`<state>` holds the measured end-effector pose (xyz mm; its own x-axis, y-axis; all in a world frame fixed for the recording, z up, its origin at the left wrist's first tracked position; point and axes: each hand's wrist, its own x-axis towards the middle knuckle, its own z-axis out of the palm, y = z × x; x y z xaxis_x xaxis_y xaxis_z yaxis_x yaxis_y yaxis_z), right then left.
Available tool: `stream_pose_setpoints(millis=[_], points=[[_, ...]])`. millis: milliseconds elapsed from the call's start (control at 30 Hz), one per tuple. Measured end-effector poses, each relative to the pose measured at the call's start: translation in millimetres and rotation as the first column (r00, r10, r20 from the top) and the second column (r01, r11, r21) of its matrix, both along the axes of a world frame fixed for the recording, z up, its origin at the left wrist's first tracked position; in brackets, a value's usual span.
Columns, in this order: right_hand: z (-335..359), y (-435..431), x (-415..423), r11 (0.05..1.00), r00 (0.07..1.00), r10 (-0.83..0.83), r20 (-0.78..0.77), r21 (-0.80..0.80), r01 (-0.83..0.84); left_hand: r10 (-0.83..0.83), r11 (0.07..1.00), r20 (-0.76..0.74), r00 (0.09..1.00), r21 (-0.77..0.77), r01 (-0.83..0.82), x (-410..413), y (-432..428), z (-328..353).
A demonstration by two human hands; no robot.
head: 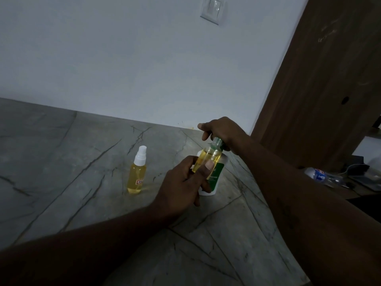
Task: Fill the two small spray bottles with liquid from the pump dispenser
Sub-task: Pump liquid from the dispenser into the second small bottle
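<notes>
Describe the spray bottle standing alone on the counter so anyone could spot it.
On the grey marble counter below the white wall, left of the dispenser, stands a small bottle of yellow liquid. Unlike the open bottle in the left hand, it has a white spray cap and red label.

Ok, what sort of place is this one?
Probably a room in a home, though an office is possible: a grey veined stone counter against a plain white wall, a light switch on that wall, and what looks like a wooden door at the right.
</notes>
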<state>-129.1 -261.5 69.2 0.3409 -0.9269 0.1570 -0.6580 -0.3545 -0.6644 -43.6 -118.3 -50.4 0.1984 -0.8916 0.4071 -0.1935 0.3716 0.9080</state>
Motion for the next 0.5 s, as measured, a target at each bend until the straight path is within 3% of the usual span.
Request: stream_pose_setpoints(millis=[167,500], points=[[7,4,1,0.999,0.998,-0.002,-0.067,-0.036,0.0,-0.006,1.0,-0.022,1.0,0.013,0.006,0,1,1],[2,4,2,0.999,0.999,0.004,-0.047,-0.032,-0.006,0.005,1.0,-0.007,1.0,0.013,-0.005,0,-1,0]])
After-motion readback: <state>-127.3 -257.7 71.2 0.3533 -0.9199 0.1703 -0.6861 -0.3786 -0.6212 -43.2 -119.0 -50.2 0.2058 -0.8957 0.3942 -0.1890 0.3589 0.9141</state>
